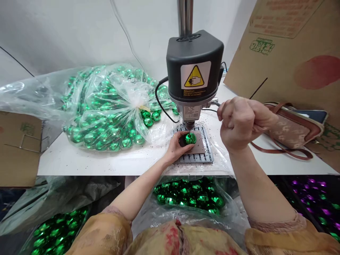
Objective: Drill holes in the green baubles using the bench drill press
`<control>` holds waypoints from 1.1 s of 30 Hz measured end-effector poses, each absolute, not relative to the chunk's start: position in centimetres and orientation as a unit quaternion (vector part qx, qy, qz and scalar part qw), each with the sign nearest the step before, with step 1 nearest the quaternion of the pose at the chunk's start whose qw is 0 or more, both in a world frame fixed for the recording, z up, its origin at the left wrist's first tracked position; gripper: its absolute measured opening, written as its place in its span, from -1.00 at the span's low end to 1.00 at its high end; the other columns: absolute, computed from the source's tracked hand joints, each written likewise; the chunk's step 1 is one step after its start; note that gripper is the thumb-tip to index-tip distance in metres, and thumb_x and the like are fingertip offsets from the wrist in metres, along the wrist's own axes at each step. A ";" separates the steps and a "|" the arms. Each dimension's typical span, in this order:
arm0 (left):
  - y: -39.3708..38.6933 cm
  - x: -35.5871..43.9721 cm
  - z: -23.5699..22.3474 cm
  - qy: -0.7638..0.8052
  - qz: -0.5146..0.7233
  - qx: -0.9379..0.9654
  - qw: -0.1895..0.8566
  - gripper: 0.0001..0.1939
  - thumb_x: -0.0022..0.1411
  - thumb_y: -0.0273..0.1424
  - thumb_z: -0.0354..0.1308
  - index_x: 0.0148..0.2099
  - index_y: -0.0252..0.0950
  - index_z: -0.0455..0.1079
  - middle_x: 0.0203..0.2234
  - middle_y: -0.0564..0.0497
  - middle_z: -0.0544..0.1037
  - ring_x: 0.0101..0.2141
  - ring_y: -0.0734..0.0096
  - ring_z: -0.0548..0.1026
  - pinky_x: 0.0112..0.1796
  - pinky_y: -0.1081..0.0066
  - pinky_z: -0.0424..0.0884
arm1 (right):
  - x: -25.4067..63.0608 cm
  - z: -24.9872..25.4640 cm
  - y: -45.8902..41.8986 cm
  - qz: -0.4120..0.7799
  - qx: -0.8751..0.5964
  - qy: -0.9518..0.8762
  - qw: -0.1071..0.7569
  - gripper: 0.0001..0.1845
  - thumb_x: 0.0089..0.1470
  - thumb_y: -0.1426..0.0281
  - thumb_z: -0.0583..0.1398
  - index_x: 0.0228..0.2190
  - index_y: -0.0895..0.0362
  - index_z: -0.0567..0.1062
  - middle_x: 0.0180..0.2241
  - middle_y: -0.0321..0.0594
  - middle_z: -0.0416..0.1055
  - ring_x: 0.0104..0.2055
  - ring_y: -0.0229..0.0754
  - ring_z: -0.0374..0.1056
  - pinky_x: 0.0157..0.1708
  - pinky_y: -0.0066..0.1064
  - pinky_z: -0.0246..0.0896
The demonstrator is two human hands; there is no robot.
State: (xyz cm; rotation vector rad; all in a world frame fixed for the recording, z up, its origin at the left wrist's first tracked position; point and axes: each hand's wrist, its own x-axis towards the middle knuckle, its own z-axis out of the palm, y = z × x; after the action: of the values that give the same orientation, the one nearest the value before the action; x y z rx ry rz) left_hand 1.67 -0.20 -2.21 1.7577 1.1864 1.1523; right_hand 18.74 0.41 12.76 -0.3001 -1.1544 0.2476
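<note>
One green ball (191, 139) in left hand (175, 147)

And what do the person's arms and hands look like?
The left hand and right hand are bare, with no gloves. The forearms are bare too. Mustard-yellow sleeves end in dusky pink edges below the elbows, and the sleeves have faint, blurry patterning.
</note>
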 end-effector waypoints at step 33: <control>-8.4 -0.3 0.5 0.373 0.332 0.840 0.213 -0.60 0.19 -0.24 0.32 0.00 -0.27 0.34 -0.16 -0.09 0.53 -0.15 0.26 0.51 -0.15 0.30 0.46 | 19.0 17.6 1.8 0.207 -0.142 -0.530 0.810 -0.41 -0.07 0.09 0.38 -0.74 0.09 0.17 -0.80 -0.47 0.03 -0.79 -0.41 -0.07 -0.78 -0.39 -0.21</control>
State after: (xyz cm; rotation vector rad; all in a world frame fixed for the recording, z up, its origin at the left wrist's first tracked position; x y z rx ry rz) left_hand -0.30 -8.39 0.53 2.3310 1.0360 0.9223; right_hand 18.99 1.78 17.60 -0.3045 -1.1329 0.4420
